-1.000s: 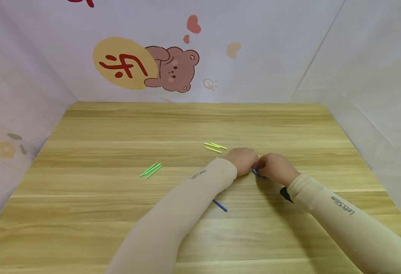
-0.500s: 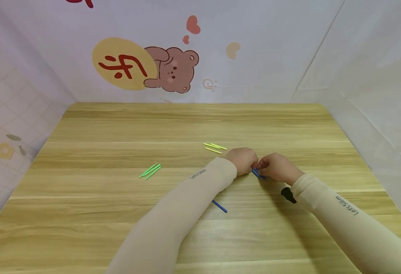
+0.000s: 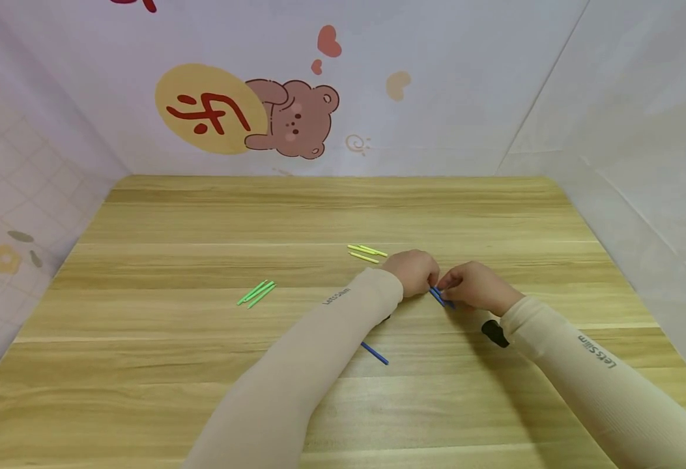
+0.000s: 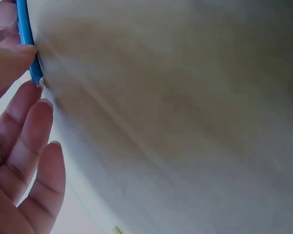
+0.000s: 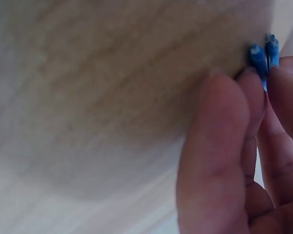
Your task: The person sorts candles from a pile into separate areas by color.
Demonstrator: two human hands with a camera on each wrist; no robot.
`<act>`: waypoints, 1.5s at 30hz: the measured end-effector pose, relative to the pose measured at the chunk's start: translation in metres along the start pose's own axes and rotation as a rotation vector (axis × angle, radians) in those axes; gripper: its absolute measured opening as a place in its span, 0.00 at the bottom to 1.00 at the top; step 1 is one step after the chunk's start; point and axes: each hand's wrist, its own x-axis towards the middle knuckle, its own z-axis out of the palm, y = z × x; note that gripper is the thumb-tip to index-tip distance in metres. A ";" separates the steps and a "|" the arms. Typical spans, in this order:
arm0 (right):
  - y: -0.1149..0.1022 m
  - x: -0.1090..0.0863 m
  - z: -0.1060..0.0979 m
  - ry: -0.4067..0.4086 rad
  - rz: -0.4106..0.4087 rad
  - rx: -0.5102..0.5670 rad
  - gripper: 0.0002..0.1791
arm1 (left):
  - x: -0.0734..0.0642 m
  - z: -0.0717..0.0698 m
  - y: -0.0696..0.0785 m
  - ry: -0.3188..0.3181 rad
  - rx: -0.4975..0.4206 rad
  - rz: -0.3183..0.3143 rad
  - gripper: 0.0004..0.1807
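Note:
My left hand (image 3: pixel 411 272) and right hand (image 3: pixel 475 287) meet low over the table, right of its middle. Between them lie blue candles (image 3: pixel 438 296), thin as sticks. In the left wrist view, my left thumb and a fingertip pinch a blue candle (image 4: pixel 28 34) near its end. Two blue candle tips (image 5: pixel 256 55) stand side by side in the right wrist view, where my right thumb and finger hold them. Another blue candle (image 3: pixel 374 353) lies nearer me, partly hidden by the left sleeve.
Several yellow candles (image 3: pixel 364 254) lie just beyond the left hand. Farther left is a small group of green candles (image 3: pixel 257 294). The wooden table (image 3: pixel 172 378) meets white printed cloth walls (image 3: pixel 454 124) at the back and sides.
The blue candles between the hands show more plainly and lie closer to parallel. My right wrist has shifted slightly right; the left hand has barely moved. Other candles stay put.

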 end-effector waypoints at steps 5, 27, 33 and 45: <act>-0.004 0.001 0.002 0.011 0.035 -0.034 0.08 | 0.000 0.000 0.000 0.017 0.011 -0.005 0.04; -0.022 -0.010 0.007 0.090 -0.003 -0.063 0.11 | -0.014 -0.011 -0.012 0.034 -0.074 -0.033 0.04; -0.026 -0.011 0.008 0.093 0.021 -0.082 0.11 | -0.020 -0.015 -0.022 0.054 -0.102 -0.056 0.05; -0.032 -0.012 0.016 0.120 -0.009 -0.153 0.09 | -0.041 -0.022 -0.038 0.045 -0.164 -0.085 0.05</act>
